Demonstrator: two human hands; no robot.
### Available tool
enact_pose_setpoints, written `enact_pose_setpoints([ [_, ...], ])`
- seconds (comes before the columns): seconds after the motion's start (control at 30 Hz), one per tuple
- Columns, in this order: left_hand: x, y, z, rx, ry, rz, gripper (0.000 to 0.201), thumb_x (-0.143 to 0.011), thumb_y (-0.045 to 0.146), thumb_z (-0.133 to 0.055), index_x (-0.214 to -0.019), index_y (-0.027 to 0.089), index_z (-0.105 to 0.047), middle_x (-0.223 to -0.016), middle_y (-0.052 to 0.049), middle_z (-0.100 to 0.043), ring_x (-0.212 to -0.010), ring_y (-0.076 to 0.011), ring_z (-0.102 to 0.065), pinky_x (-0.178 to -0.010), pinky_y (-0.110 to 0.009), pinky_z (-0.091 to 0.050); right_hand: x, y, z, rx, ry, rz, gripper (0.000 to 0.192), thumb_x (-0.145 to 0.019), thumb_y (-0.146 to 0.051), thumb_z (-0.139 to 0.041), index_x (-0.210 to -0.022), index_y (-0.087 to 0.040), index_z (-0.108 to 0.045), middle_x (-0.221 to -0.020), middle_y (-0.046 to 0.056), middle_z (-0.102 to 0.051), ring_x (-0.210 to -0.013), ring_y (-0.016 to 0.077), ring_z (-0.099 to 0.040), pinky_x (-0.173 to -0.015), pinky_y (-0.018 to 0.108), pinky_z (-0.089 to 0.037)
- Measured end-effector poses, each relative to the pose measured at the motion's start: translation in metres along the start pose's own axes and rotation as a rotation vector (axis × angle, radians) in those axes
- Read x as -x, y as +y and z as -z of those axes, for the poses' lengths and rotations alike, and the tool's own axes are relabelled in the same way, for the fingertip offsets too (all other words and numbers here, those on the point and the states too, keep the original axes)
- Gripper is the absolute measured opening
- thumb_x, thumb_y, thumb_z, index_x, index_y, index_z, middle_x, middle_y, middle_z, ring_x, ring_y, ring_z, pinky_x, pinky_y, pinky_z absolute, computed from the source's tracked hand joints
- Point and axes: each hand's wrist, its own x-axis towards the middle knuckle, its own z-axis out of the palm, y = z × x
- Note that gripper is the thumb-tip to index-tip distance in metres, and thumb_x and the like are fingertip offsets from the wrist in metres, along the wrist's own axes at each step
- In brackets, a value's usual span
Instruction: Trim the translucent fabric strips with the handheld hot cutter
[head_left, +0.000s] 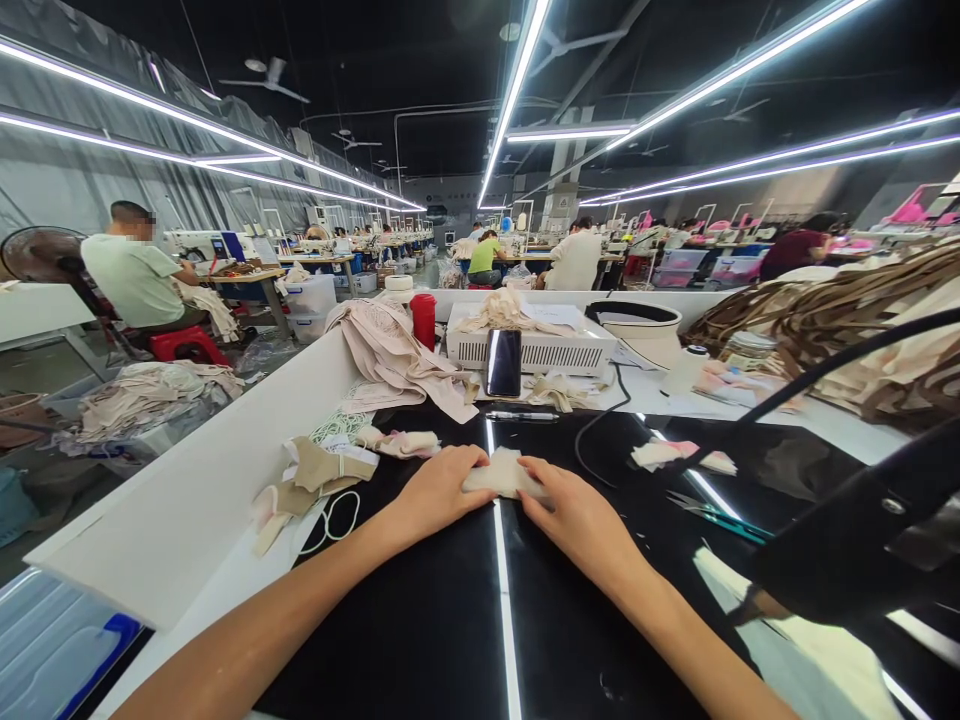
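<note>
Both of my hands press on a small cream fabric piece (504,472) lying on the glossy black tabletop (450,620). My left hand (439,492) lies flat with its fingers over the piece's left edge. From the right, my right hand (574,515) pinches the piece's right edge. More small cream and tan fabric pieces (322,470) lie to the left of my left hand, beside a white elastic loop (341,515).
A phone (504,363) leans on a white box (536,350) behind a pen (521,416). A red cup (424,320), a beige garment pile (390,355), scissors (716,515) and a black machine arm (862,540) surround the work spot. Other people sew at distant tables.
</note>
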Motion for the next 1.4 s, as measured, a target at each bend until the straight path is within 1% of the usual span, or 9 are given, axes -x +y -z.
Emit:
enact_pose_setpoints([
  [0.2, 0.001, -0.001, -0.002, 0.018, 0.007, 0.004, 0.030, -0.091, 0.033, -0.077, -0.117, 0.022, -0.067, -0.119, -0.007, -0.073, -0.112, -0.0298, -0.067, -0.100, -0.041, -0.050, 0.000, 0.005, -0.002, -0.022, 0.015, 0.037, 0.034, -0.102, -0.026, -0.070, -0.136, -0.020, -0.069, -0.129, 0.011, -0.077, -0.113, 0.0262, -0.075, -0.100, 0.048, -0.060],
  [0.4, 0.001, -0.005, -0.004, 0.048, 0.025, 0.000, 0.032, -0.093, 0.036, -0.077, -0.119, 0.022, -0.067, -0.123, -0.007, -0.072, -0.113, -0.0283, -0.067, -0.102, -0.040, -0.050, -0.001, 0.011, -0.005, -0.062, 0.053, 0.015, 0.045, -0.099, -0.029, -0.069, -0.144, -0.025, -0.067, -0.132, 0.011, -0.079, -0.118, 0.0317, -0.075, -0.099, 0.045, -0.061],
  [0.5, 0.001, -0.007, -0.005, 0.052, 0.032, 0.003, 0.030, -0.093, 0.035, -0.076, -0.118, 0.022, -0.068, -0.121, -0.006, -0.072, -0.111, -0.0277, -0.067, -0.103, -0.041, -0.050, -0.001, 0.013, -0.005, -0.061, 0.045, 0.004, 0.046, -0.098, -0.028, -0.071, -0.143, -0.023, -0.067, -0.130, 0.012, -0.080, -0.117, 0.0331, -0.076, -0.097, 0.045, -0.061],
  [0.73, 0.002, -0.007, -0.006, 0.046, 0.041, 0.007, 0.027, -0.092, 0.032, -0.078, -0.116, 0.022, -0.068, -0.119, -0.005, -0.072, -0.112, -0.0278, -0.068, -0.104, -0.041, -0.051, 0.000, 0.013, -0.006, -0.036, 0.039, 0.028, 0.041, -0.100, -0.028, -0.074, -0.139, -0.019, -0.069, -0.130, 0.012, -0.079, -0.116, 0.0288, -0.076, -0.101, 0.048, -0.060],
  [0.87, 0.002, -0.006, -0.006, 0.040, 0.044, 0.001, 0.029, -0.093, 0.029, -0.079, -0.118, 0.020, -0.068, -0.121, -0.007, -0.072, -0.115, -0.0282, -0.067, -0.105, -0.041, -0.050, 0.001, 0.012, -0.006, -0.008, 0.066, 0.055, 0.039, -0.099, -0.029, -0.073, -0.137, -0.021, -0.072, -0.126, 0.013, -0.081, -0.115, 0.0324, -0.076, -0.099, 0.047, -0.063],
  [1.07, 0.003, -0.006, -0.007, 0.027, 0.055, -0.030, 0.034, -0.094, 0.029, -0.081, -0.124, 0.020, -0.067, -0.126, -0.007, -0.071, -0.118, -0.0267, -0.068, -0.108, -0.040, -0.051, 0.003, 0.004, 0.000, 0.055, 0.160, 0.137, 0.047, -0.098, -0.029, -0.075, -0.144, -0.022, -0.066, -0.140, 0.015, -0.075, -0.128, 0.0368, -0.072, -0.108, 0.054, -0.061],
  [1.23, 0.004, -0.005, -0.003, -0.010, 0.080, -0.069, 0.038, -0.094, 0.027, -0.083, -0.127, 0.020, -0.066, -0.133, -0.007, -0.070, -0.124, -0.0269, -0.067, -0.111, -0.042, -0.050, 0.028, -0.028, 0.018, 0.102, 0.205, 0.288, 0.047, -0.103, -0.032, -0.069, -0.148, -0.023, -0.062, -0.145, 0.014, -0.072, -0.132, 0.0366, -0.070, -0.110, 0.055, -0.062],
  [1.33, 0.004, -0.003, 0.003, -0.050, 0.090, -0.092, 0.035, -0.095, 0.026, -0.083, -0.126, 0.020, -0.067, -0.135, -0.008, -0.070, -0.128, -0.0279, -0.066, -0.114, -0.044, -0.050, 0.062, -0.049, 0.027, 0.113, 0.211, 0.426, 0.035, -0.111, -0.038, -0.055, -0.142, -0.024, -0.066, -0.140, 0.009, -0.076, -0.126, 0.0299, -0.075, -0.105, 0.044, -0.066],
  [1.4, 0.005, 0.000, 0.007, -0.082, 0.092, -0.104, 0.035, -0.095, 0.026, -0.083, -0.125, 0.020, -0.067, -0.137, -0.009, -0.070, -0.129, -0.0287, -0.066, -0.116, -0.046, -0.049, 0.088, -0.054, 0.028, 0.141, 0.223, 0.564, 0.038, -0.116, -0.039, -0.041, -0.137, -0.022, -0.068, -0.132, 0.009, -0.081, -0.116, 0.0256, -0.080, -0.095, 0.037, -0.068],
])
